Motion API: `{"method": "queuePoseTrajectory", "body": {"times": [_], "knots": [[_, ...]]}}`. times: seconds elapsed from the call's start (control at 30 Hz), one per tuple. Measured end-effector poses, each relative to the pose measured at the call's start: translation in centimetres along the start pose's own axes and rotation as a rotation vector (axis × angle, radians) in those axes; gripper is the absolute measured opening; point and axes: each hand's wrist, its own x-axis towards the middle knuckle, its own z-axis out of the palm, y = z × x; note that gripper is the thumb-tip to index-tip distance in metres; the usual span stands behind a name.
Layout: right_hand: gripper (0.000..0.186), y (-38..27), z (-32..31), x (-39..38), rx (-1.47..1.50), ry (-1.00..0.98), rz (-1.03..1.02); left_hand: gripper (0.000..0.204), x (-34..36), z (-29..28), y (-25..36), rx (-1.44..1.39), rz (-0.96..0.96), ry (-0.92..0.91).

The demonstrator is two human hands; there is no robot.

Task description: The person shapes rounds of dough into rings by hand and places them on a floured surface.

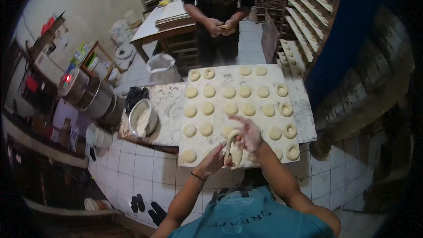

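A ring of pale dough (pixel 237 154) is stretched long between my two hands above the near edge of a floured board (pixel 224 80). My left hand (pixel 212 163) grips its lower left side, fingers hooked into the hole. On its upper right side, my right hand (pixel 250 135) has hold of it, with some fingers stretched out. Rows of flat dough rounds (pixel 228 92) lie on the board. Several dough rings (pixel 290 130) line its right side, and others sit at its far left corner. My hands and the ring hide some of the rounds.
A metal bowl of flour (pixel 143 119) stands on the table left of the board. Across from me, a person (pixel 219 13) holds a piece of dough. A tray rack (pixel 308 17) is at the far right, a white bin (pixel 162 67) beyond the table.
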Motion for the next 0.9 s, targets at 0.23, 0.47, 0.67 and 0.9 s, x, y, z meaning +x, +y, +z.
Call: {"method": "queuePoseTrajectory", "body": {"times": [0.23, 0.47, 0.67, 0.9], "knots": [[0.027, -5.2, -9.2, 0.4, 0.592, 0.533, -0.579, 0.029, 17.6, 4.8, 1.9, -0.520, 0.356, 0.386], [0.014, -13.7, -17.4, -2.9, 0.343, 0.682, -0.361, 0.054, 28.9, 4.2, -1.1, -0.510, -0.341, -0.277], [0.031, -19.7, -26.7, 3.9, 0.136, 0.511, -0.210, 0.049, 45.5, 2.7, 4.7, 0.244, -0.222, 0.008], [0.048, -26.0, -37.4, 13.9, -0.596, 0.877, -0.336, 0.054, 55.4, 0.8, 5.8, 0.889, 0.173, 0.334]]}}
